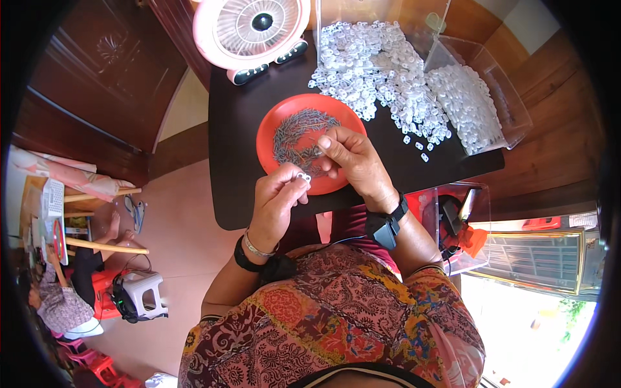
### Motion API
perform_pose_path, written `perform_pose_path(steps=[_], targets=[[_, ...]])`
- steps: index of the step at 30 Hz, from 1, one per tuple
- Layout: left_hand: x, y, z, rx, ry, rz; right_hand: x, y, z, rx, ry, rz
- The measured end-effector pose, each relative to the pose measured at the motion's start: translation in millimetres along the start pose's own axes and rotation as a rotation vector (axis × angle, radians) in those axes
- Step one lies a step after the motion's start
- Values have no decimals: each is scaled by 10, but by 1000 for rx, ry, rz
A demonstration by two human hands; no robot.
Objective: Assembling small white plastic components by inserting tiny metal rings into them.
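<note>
My left hand (277,197) pinches a small white plastic piece with two holes (304,177) between thumb and fingertips, at the near edge of a red plate (266,137). Over the right part of that plate, my right hand (352,160) is closed, thumb against fingers; whatever sits in the pinch is too small to make out. Many thin grey metal pins, nails or screws (294,132), lie in a ring in the plate. Beyond it, a large heap of similar white plastic pieces (381,71) spreads across the dark table (236,174).
A clear box (469,110) of small white pieces lies at the table's right. At the back left stands a pink fan (255,29). To the left, another person (68,307) sits near a grey-white stool (143,294). An orange item (473,240) lies right of my forearm.
</note>
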State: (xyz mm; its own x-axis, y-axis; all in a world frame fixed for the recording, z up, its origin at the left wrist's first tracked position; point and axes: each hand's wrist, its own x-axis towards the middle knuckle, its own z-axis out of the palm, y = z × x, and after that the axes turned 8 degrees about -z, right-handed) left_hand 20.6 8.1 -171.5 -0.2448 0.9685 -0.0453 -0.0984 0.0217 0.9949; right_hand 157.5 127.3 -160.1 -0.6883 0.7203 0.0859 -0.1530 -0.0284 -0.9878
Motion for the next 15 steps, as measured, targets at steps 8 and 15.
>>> perform_pose_path(steps=[8, 15], targets=[[40, 31, 43, 65, 16, 67, -71, 18, 1, -17, -44, -15], [132, 91, 114, 411, 15, 417, -78, 78, 34, -56, -57, -146]])
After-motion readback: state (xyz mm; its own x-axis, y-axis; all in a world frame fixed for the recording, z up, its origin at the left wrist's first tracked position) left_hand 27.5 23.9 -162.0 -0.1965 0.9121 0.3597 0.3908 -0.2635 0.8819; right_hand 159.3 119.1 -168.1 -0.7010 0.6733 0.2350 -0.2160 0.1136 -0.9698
